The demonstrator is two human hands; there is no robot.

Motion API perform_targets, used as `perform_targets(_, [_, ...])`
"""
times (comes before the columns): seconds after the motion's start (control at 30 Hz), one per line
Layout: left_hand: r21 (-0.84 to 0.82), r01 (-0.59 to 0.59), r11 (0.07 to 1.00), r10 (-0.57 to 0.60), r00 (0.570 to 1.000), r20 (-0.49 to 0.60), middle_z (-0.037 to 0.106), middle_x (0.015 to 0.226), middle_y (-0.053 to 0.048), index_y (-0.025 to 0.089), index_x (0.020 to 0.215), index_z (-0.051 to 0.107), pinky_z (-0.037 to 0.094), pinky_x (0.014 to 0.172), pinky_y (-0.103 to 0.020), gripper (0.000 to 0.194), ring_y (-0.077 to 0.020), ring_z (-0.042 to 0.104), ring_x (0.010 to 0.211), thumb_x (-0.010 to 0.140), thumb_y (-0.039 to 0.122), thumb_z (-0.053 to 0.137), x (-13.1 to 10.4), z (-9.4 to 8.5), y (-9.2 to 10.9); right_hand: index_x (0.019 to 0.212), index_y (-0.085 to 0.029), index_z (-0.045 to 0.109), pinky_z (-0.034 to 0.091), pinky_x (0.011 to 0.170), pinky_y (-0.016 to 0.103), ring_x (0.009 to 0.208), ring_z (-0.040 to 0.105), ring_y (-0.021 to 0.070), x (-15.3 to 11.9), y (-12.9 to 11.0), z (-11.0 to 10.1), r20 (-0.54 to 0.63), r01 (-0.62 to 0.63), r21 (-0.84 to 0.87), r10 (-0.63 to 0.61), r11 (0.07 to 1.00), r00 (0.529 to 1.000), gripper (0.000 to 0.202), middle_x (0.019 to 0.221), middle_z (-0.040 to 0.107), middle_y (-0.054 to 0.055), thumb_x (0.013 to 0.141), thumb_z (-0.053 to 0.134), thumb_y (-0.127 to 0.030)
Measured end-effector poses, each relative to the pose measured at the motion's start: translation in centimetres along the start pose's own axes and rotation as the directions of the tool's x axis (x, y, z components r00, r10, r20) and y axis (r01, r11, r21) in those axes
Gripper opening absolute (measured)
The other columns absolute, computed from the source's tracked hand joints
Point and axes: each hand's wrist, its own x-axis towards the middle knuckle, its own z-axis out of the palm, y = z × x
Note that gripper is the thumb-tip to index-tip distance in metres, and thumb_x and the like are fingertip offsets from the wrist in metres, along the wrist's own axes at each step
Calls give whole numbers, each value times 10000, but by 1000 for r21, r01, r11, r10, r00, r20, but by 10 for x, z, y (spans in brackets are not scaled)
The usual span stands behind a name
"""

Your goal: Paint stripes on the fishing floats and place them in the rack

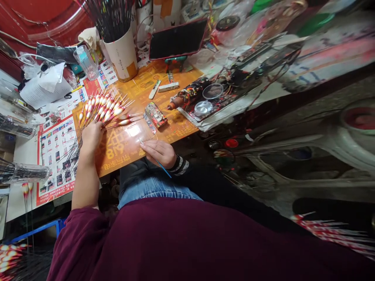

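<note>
My left hand (91, 136) is closed over the stems of slim fishing floats on the orange table mat. These fishing floats (104, 105) lie fanned out beyond the fingers, with red, yellow and white bodies, thin pale tips and dark stems; which of them are actually gripped is partly hidden. My right hand (160, 151), a dark patterned cuff at its wrist, pinches a thin paintbrush (163, 169) near the table's front edge. Its blue handle slants down past the palm, and its fine end points up and left toward the mat, apart from the floats.
A small paint-spattered box (156, 115) sits between the hands. Behind are a white cup (121, 54) of dark sticks and a propped tablet (178, 38). To the right lie a paint-crusted tool (187, 93) and a clear dish (203, 108). A glass (87, 62) stands back left.
</note>
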Motion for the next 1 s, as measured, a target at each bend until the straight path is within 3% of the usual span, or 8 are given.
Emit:
perform_targets(0.1, [90,37,995,-34,999,-37,657,970,-116,202,800,701,374,668,-355,98,-233,588,822,831,280,651,4,-5,-3,1374,-121,532,638,870,322,1033,715,195,2,1,0,-19,7,-2,-7,1000,1000,502,1036,743,117,878,592,-69])
perform_targets(0.23, [-72,-33,997,21,988,-153,685,876,-84,208,809,734,421,698,-336,131,-192,596,773,845,319,674,3,-19,1,1393,-90,508,643,859,329,1033,709,197,3,2,1,-37,21,13,-20,1000,999,513,1042,736,124,886,580,-72])
perform_targets(0.33, [-183,-84,980,33,964,-265,699,776,-35,228,846,751,435,673,-308,114,-157,594,691,862,317,681,-6,-29,16,1394,-127,511,646,845,313,1007,711,173,3,3,2,-43,-3,25,4,1000,999,486,1025,738,91,913,571,-99])
perform_targets(0.43, [-231,-197,953,131,953,-272,721,774,-8,233,849,753,451,663,-276,101,-134,609,673,868,318,701,-16,-34,39,1384,-139,515,646,852,325,1018,713,175,3,4,1,-32,-15,44,17,999,999,447,1044,735,95,939,548,-122])
perform_targets(0.53, [-250,-282,926,221,944,-245,738,797,-5,222,835,747,466,673,-252,110,-123,624,680,875,314,702,-24,-35,60,1380,-129,506,639,855,316,1009,714,177,3,4,-1,0,-22,80,22,997,1000,452,1031,731,100,931,558,-109])
perform_targets(0.63, [-274,-281,920,249,957,-148,741,778,-3,213,813,743,453,647,-242,123,-119,620,657,873,311,698,-25,-32,68,1385,-144,496,628,857,296,1002,714,167,2,4,-3,49,-50,104,45,993,998,440,1019,728,93,948,538,-125])
perform_targets(0.77, [-271,-198,942,213,977,27,729,716,1,199,809,748,407,594,-245,153,-115,587,591,861,335,699,-21,-26,60,1400,-137,489,631,874,326,1048,710,183,4,5,-5,28,-25,115,22,993,999,428,1058,727,114,973,500,-168])
perform_targets(1.0, [-314,-105,943,165,972,170,734,712,-3,196,797,748,408,592,-241,164,-113,585,574,842,340,683,-18,-29,49,1397,-120,506,636,863,320,1027,720,180,7,9,-13,-27,1,71,1,997,1000,432,1057,737,122,969,500,-175])
